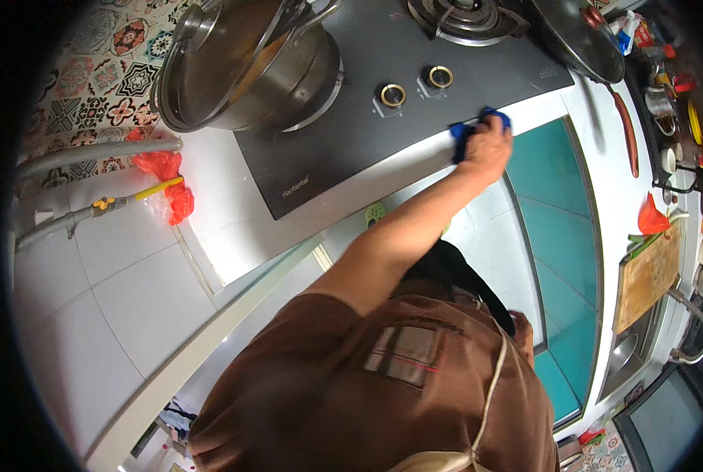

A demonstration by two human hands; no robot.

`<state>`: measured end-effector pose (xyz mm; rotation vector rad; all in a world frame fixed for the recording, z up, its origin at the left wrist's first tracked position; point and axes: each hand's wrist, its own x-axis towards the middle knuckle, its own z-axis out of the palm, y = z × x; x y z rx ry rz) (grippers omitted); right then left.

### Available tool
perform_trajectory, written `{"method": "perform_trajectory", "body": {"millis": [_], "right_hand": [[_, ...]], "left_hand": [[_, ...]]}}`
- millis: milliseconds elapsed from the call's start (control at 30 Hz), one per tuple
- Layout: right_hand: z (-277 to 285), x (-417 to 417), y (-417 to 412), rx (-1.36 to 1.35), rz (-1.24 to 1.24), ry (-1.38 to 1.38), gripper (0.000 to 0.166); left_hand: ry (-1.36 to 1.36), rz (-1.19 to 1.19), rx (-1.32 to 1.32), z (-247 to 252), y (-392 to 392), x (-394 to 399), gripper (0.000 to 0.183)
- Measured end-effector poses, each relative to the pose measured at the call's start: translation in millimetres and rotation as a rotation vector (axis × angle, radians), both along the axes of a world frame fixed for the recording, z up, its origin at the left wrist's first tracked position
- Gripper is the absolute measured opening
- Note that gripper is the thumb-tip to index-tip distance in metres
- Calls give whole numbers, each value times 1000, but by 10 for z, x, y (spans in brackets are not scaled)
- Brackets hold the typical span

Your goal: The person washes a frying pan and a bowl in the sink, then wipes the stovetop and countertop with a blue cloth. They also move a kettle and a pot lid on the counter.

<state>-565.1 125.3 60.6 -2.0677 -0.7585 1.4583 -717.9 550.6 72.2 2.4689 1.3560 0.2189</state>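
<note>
My left hand grips a blue cloth at the front edge of the black glass gas hob, where the hob meets the white countertop. The left arm reaches forward and across to the right. Just beyond the cloth are two gold-ringed control knobs. Low at my right side hangs my right hand, partly hidden by my brown shirt; its fingers are not clear.
A steel pot with a tilted glass lid stands on the left burner. The right burner is bare. A wok sits at the right, its wooden handle over the counter. Further right are a cutting board and faucet.
</note>
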Motion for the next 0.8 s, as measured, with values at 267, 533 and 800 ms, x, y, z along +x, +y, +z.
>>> {"method": "perform_trajectory", "body": {"millis": [267,533,800], "right_hand": [[-693,634,-1008,-334,-361,228,26],[-345,866,20,-186,-113,157,24],[138,713,931,-72,-46,-19,28]], "left_hand": [[-517,116,-470,541,-165,85,45],[204,428,-3,444,126,-960,49],[-603,86,-835,188,-309,-97,45]]}}
